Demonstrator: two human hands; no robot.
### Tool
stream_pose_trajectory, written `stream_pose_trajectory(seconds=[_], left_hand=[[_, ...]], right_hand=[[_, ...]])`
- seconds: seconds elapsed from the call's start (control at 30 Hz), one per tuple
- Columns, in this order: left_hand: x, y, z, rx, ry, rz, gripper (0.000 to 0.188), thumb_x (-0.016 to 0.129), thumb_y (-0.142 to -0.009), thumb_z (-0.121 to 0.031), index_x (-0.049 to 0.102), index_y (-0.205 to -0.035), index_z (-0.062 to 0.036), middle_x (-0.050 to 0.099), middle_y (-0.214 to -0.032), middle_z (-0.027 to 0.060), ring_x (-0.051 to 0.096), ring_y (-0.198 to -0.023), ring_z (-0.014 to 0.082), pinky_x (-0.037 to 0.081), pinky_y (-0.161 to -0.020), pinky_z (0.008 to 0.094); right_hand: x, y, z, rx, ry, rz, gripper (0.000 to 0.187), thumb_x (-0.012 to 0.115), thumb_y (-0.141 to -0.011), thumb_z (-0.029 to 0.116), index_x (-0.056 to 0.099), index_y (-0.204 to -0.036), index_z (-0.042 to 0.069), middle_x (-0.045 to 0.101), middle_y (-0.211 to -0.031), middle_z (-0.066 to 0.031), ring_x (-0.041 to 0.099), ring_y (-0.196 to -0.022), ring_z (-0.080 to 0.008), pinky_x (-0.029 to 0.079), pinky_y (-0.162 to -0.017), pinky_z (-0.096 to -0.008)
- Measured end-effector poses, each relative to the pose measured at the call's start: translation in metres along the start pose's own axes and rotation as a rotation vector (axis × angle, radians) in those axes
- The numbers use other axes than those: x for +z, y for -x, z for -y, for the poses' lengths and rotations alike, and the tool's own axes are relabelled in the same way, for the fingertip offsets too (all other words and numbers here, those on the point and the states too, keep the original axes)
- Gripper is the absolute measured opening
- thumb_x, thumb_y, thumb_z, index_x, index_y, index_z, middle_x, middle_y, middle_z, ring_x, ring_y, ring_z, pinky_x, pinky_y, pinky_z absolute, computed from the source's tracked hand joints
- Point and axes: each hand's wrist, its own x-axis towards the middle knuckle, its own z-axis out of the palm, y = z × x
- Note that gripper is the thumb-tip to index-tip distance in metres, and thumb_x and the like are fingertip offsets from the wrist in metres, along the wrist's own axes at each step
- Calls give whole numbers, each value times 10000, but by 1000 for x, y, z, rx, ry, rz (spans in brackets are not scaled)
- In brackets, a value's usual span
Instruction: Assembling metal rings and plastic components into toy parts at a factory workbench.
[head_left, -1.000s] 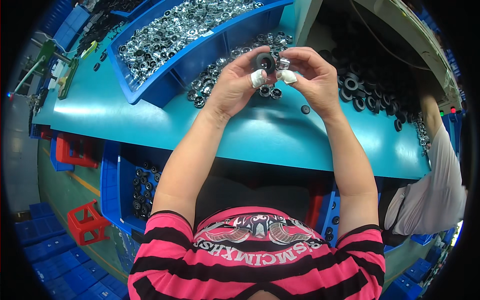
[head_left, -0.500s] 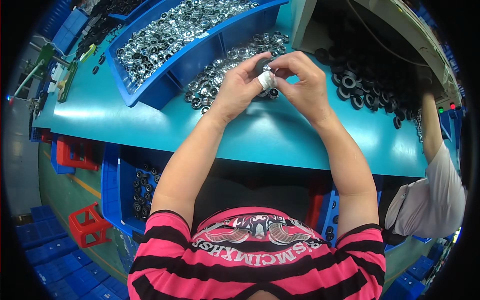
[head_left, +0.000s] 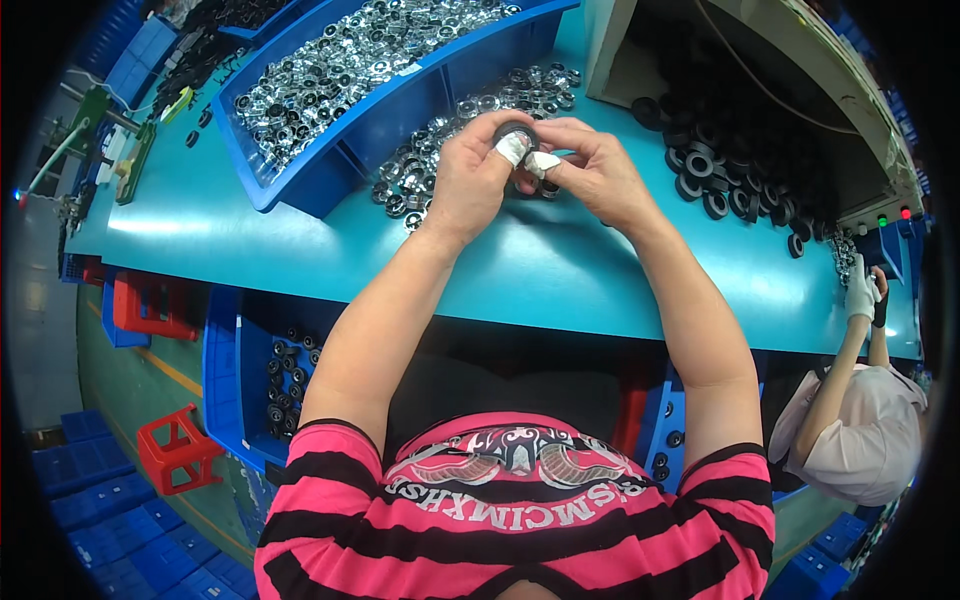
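Note:
Both my hands meet above the middle of the teal table, around a small black rubber tyre (head_left: 514, 128). My left hand (head_left: 468, 185) is closed on its left side, the thumb wrapped in white tape and pressed against it. From the right, my right hand (head_left: 608, 180) grips the same tyre, its thumb also taped white. A shiny wheel hub seems to sit in the tyre, mostly hidden by my thumbs. Just beyond and left of my hands lies a heap of chrome wheel hubs (head_left: 408, 172). A pile of black tyres (head_left: 712, 172) lies to the right.
A long blue bin (head_left: 395, 90) full of chrome hubs stands at the back left. The pale machine housing (head_left: 606, 55) rises over the tyre pile. At far right, a co-worker (head_left: 850, 430) holds gloved hands together. Below the table's left edge are a blue crate (head_left: 222, 370) and red stool (head_left: 175, 450).
My right hand has shifted its grip, bringing its taped thumb into view against the tyre. My left thumb has moved slightly left. The co-worker's arm has drawn back from the tyre pile.

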Motion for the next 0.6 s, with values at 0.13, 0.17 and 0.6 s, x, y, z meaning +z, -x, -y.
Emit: stream_pose_trajectory(seconds=[0.13,0.17,0.6], left_hand=[[-1,0,1,-24,-36,10,244,506,-1008,-64,597,-1231,-21,672,-927,65,635,-721,112,551,-624,256],[-2,0,1,-55,-45,18,248,514,-1021,-90,593,-1249,-32,673,-934,60,641,-743,119,552,-631,260],[-5,0,-3,-50,-105,-21,224,540,-996,-67,649,-1191,-85,631,-843,11,538,-609,40,463,-484,201]], right_hand=[[8,3,2,-86,90,-75,318,746,-861,119,750,-1178,99,629,-1153,-64,647,-831,-107,544,-701,-249],[8,2,4,-111,159,-97,315,751,-860,123,753,-1174,102,632,-1136,-58,645,-830,-108,543,-699,-247],[17,8,11,-39,38,-103,361,733,-843,110,739,-1204,92,607,-916,-32,588,-821,-101,511,-749,-256]])
